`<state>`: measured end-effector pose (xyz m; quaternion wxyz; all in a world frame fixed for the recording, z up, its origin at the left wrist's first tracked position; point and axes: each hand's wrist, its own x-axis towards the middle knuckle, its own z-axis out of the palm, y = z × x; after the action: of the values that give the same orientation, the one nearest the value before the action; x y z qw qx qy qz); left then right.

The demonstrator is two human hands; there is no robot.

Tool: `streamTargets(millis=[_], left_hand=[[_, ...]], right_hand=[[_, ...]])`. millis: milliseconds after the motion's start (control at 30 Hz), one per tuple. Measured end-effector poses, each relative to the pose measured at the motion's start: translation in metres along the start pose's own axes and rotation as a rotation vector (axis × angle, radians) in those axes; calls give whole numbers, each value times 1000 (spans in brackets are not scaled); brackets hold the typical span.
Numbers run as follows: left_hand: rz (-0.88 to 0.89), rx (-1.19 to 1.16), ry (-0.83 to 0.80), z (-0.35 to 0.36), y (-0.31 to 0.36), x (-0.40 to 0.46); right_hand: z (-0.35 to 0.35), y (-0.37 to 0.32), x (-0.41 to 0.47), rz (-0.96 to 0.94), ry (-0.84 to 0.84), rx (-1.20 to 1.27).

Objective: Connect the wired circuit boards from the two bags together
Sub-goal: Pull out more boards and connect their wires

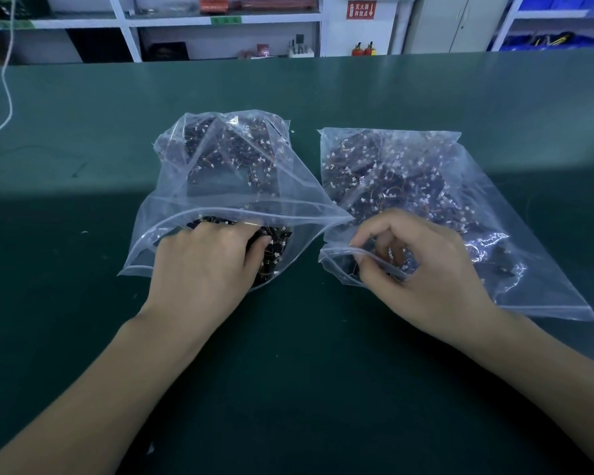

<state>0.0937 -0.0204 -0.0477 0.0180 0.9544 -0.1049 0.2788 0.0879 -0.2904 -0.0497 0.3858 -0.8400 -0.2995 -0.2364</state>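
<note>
Two clear bags of wired circuit boards lie mid-surface, side by side: left hand [203, 258] reaches into the left bag [220, 186], fingers curled among boards; right hand [422, 269] pinches the right bag [426, 186] at its open rim

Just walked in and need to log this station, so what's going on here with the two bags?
A person is working at a green table with two clear zip bags full of small wired circuit boards. The left hand is reaching into the open mouth of the left bag, its fingers among the boards. The right hand is at the opening of the right bag, fingers curled around its zip edge. No board is out of either bag yet, so nothing has been connected.
</note>
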Motion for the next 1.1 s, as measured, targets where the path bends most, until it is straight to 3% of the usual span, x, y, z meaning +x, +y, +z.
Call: streamTargets(millis=[233,333,733,1100], left_hand=[[-78,42,-71,-1,-8,4],[-91,-49,-41,-4,-8,5],[149,-225,237,-15,-1,4],[364,-320,436,-28,17,-1]], right_hand=[[-1,-1,1,-60,-12,-33],[-1,0,1,-54,-21,-36],[0,-2,0,-64,-96,-30],[0,1,0,-76,-54,39]])
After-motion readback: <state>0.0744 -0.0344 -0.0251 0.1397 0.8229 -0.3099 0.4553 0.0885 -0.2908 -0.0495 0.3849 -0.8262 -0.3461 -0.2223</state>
